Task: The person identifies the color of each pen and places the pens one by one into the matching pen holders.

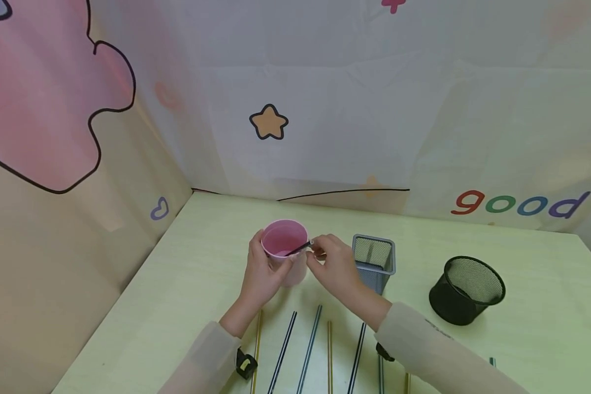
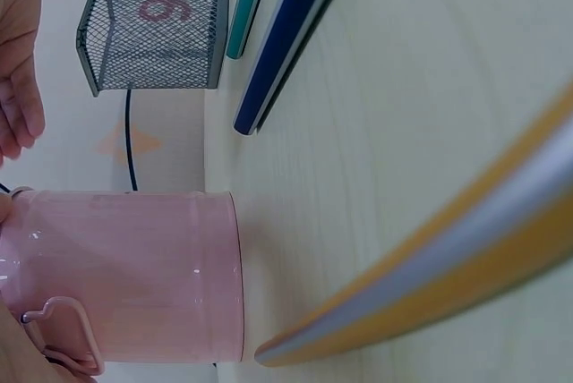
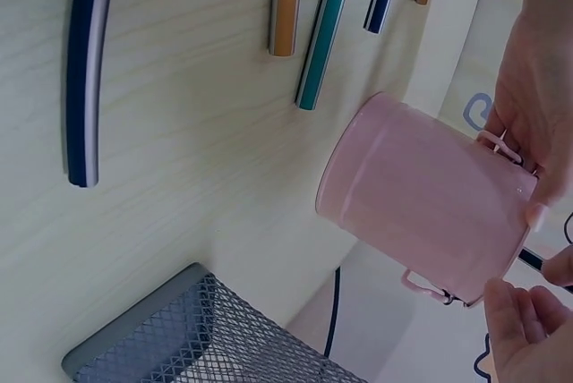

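Note:
A pink bucket [image 1: 295,272] with small looped side lugs stands upright near the back of the table, its mouth facing up. My left hand [image 1: 261,276] grips it by the left side, thumb at the front rim. Between thumb and fingers my right hand [image 1: 336,268] pinches one end of a short dark rod [image 1: 300,248] at the bucket's right rim. The rod's other end slants over the opening. In the right wrist view the rod [image 3: 532,259] shows only partly, beside the right fingertips.
A grey square mesh holder [image 1: 374,269] stands just right of the bucket, partly behind my right forearm. Farther right is a round black mesh holder [image 1: 455,298]. Several gold, dark blue and teal sticks, such as a teal one [image 1: 309,350], lie in front. A printed cloth wall rises behind.

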The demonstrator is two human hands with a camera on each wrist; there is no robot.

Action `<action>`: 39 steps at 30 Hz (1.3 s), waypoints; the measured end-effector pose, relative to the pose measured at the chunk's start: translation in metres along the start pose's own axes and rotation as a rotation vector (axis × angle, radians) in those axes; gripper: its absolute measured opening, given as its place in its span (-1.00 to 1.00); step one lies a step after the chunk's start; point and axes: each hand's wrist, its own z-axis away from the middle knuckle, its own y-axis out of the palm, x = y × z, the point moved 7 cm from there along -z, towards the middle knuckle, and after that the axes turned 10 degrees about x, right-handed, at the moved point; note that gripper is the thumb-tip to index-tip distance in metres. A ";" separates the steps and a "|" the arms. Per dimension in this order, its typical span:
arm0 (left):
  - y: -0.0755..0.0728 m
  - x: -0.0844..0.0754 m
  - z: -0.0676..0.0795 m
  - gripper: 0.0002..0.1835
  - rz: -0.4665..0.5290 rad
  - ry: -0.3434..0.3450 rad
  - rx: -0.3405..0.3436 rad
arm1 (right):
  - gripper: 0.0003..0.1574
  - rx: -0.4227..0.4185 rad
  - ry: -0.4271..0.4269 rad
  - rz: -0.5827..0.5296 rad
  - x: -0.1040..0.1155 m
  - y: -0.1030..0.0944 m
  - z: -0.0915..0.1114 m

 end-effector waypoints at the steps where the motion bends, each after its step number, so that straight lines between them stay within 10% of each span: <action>1: 0.000 0.000 0.000 -0.07 0.003 -0.005 0.003 | -0.90 -0.008 -0.004 0.004 0.000 -0.001 0.001; 39: 0.005 0.005 -0.002 -0.08 0.037 -0.052 0.021 | -0.86 0.144 0.385 0.139 -0.036 -0.024 0.073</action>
